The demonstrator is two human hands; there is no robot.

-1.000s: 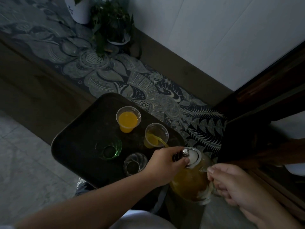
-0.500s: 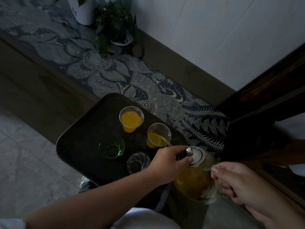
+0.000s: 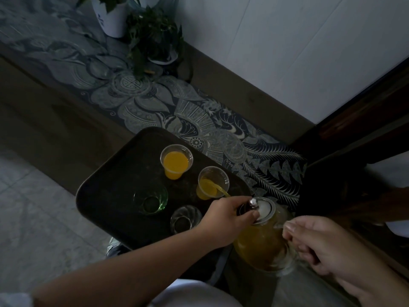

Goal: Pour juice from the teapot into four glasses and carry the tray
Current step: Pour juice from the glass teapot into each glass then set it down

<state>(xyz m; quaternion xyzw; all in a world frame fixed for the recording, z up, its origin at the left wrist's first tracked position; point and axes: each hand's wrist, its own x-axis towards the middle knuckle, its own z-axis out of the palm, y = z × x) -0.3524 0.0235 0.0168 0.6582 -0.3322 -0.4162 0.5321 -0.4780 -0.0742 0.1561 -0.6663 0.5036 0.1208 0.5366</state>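
On the dark rectangular tray (image 3: 115, 191), four vessels in a loose square: far clear plastic cup (image 3: 176, 161) well filled with orange juice, second clear plastic cup (image 3: 213, 183) part filled and taking a thin orange stream, green-tinted glass (image 3: 151, 201) and clear ribbed glass (image 3: 185, 219) both empty. Just off the tray's near-right corner, round clear glass teapot (image 3: 264, 235), tilted, spout toward the second cup, handle toward the body. Right hand (image 3: 321, 247) curled round the handle, carrying the weight; left hand (image 3: 228, 220) across the front, fingers bent over the pale lid (image 3: 264, 210) by its metal knob (image 3: 253, 203), pinning it. Next targets, the two empty glasses, lie left of the current cup and nearer the body, close under the left forearm; likely need for pulling the spout back and leftward, pour axis kept along handle-to-spout. Versus half a second earlier: same grips, same cup under the stream, level seemingly a little higher; framing shifted slightly.
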